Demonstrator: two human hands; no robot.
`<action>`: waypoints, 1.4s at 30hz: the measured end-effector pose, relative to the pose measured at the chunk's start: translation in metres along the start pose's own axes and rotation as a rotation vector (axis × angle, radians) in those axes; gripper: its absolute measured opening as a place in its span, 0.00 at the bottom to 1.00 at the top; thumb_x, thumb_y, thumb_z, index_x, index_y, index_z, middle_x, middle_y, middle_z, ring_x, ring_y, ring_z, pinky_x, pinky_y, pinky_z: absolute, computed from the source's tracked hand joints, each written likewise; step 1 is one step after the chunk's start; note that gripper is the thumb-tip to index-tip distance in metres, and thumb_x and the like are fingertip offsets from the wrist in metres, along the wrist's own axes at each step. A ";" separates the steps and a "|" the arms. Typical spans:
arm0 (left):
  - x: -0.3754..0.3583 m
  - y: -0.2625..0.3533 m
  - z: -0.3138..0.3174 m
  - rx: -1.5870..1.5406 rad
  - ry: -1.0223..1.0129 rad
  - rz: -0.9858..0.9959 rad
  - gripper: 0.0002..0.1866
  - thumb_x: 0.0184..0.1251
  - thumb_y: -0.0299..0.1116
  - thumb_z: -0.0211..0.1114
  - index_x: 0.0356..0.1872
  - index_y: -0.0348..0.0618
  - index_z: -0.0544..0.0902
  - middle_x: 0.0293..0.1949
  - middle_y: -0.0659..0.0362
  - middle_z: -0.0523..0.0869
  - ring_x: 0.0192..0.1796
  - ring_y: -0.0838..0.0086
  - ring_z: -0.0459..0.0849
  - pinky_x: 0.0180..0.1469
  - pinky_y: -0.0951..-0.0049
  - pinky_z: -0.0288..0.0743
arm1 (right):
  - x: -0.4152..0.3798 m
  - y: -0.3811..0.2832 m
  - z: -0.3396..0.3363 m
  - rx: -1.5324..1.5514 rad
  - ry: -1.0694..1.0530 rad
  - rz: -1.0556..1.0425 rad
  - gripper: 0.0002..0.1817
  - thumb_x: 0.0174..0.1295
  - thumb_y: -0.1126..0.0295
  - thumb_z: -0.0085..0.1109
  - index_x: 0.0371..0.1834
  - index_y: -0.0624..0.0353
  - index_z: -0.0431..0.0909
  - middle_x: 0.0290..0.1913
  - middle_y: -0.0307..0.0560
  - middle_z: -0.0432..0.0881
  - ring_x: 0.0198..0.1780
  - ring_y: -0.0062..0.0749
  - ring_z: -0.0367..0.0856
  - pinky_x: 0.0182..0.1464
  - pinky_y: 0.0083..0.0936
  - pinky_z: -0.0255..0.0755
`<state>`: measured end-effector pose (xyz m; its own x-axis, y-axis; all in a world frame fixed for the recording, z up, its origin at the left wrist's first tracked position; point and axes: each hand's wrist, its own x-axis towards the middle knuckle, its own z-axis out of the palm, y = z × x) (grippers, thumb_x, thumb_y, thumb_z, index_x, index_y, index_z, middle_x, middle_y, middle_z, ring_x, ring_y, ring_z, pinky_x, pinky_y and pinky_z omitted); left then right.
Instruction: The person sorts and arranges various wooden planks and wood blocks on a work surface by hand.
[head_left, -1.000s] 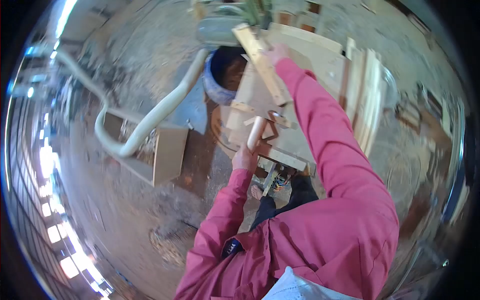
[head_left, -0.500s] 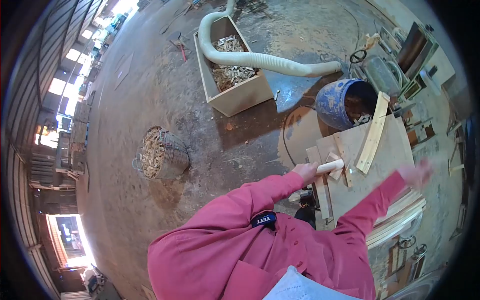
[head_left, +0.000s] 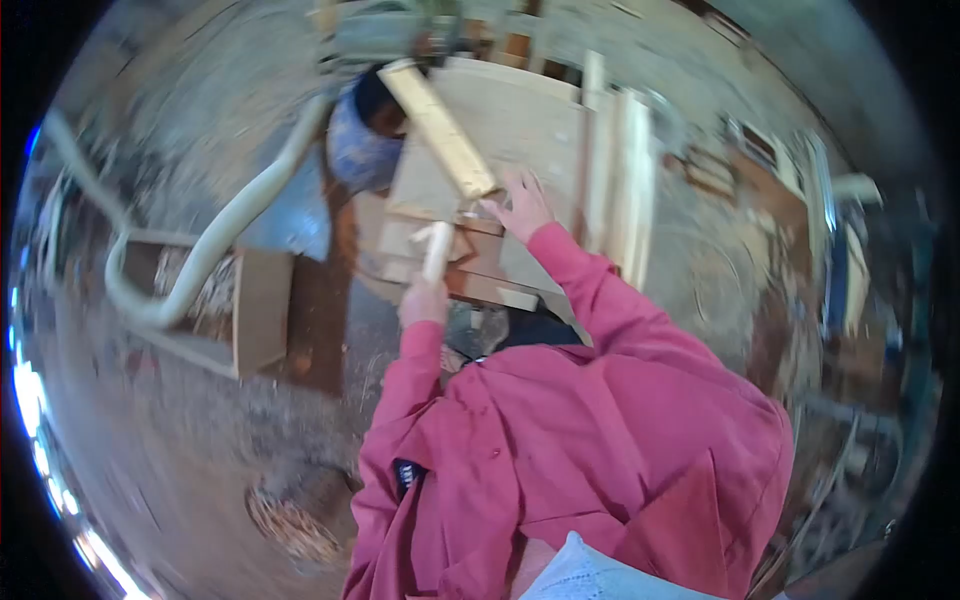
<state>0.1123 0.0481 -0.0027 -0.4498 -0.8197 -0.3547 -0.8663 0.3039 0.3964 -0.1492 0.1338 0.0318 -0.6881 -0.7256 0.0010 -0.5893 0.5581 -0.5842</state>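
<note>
My left hand (head_left: 424, 300) is closed round a pale, round stick (head_left: 437, 250) that points away from me over the work table. Small wood pieces (head_left: 462, 245) lie by the stick's far end. My right hand (head_left: 522, 205) is over the tabletop (head_left: 540, 130), fingers apart, thumb close to the near end of a light wooden board (head_left: 440, 130). That board lies slantwise across the table, its far end reaching over a blue barrel (head_left: 360, 150).
Long pale wood strips (head_left: 628, 190) lie along the table's right side. Left of it, a ribbed hose (head_left: 245, 215) crosses a wooden box (head_left: 262, 315) of offcuts. A basket of wood scraps (head_left: 295, 515) stands on the floor at lower left.
My view has swung right, so the table now sits near the centre. My right hand has come from the table's right side to the board's near end. The left hand keeps the stick.
</note>
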 end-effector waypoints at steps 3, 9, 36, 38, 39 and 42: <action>0.001 -0.001 0.003 0.048 0.041 0.103 0.25 0.72 0.55 0.67 0.46 0.40 0.76 0.37 0.38 0.89 0.43 0.38 0.89 0.46 0.40 0.82 | -0.007 0.048 -0.038 -0.264 0.175 0.093 0.43 0.63 0.46 0.70 0.77 0.57 0.68 0.77 0.71 0.63 0.80 0.66 0.58 0.78 0.54 0.58; 0.005 0.003 0.004 0.039 0.063 0.100 0.26 0.73 0.56 0.66 0.45 0.37 0.77 0.38 0.36 0.89 0.44 0.37 0.89 0.47 0.40 0.81 | -0.002 0.101 -0.069 -0.513 0.206 0.195 0.43 0.67 0.44 0.64 0.79 0.58 0.65 0.78 0.72 0.62 0.82 0.66 0.53 0.81 0.59 0.46; 0.002 0.006 0.005 0.060 0.070 0.058 0.29 0.73 0.59 0.65 0.45 0.37 0.77 0.37 0.35 0.89 0.43 0.36 0.88 0.47 0.40 0.81 | 0.028 0.109 -0.031 -0.560 0.357 0.091 0.23 0.68 0.67 0.52 0.66 0.54 0.76 0.67 0.56 0.74 0.77 0.52 0.63 0.70 0.56 0.60; 0.004 0.003 0.006 0.056 0.070 0.067 0.29 0.72 0.60 0.65 0.45 0.37 0.78 0.37 0.36 0.89 0.43 0.36 0.88 0.47 0.40 0.81 | 0.035 0.115 -0.034 -0.567 0.338 0.167 0.21 0.70 0.65 0.51 0.64 0.56 0.78 0.65 0.55 0.76 0.77 0.52 0.63 0.68 0.53 0.60; 0.004 0.003 0.005 0.055 0.071 0.064 0.29 0.72 0.60 0.65 0.45 0.37 0.78 0.37 0.36 0.89 0.43 0.36 0.88 0.47 0.40 0.81 | 0.034 0.113 -0.037 -0.566 0.337 0.164 0.21 0.70 0.65 0.51 0.64 0.56 0.78 0.65 0.55 0.76 0.77 0.52 0.63 0.68 0.53 0.60; 0.003 0.006 0.002 0.047 0.067 0.063 0.29 0.72 0.60 0.65 0.44 0.37 0.78 0.36 0.36 0.89 0.43 0.36 0.88 0.46 0.40 0.81 | 0.027 0.108 -0.043 -0.732 0.381 0.127 0.21 0.69 0.65 0.53 0.62 0.60 0.81 0.66 0.55 0.75 0.79 0.55 0.60 0.69 0.58 0.56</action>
<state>0.1052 0.0485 -0.0033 -0.4896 -0.8282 -0.2727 -0.8468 0.3771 0.3751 -0.2496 0.1918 0.0035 -0.7862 -0.5271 0.3224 -0.5333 0.8424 0.0768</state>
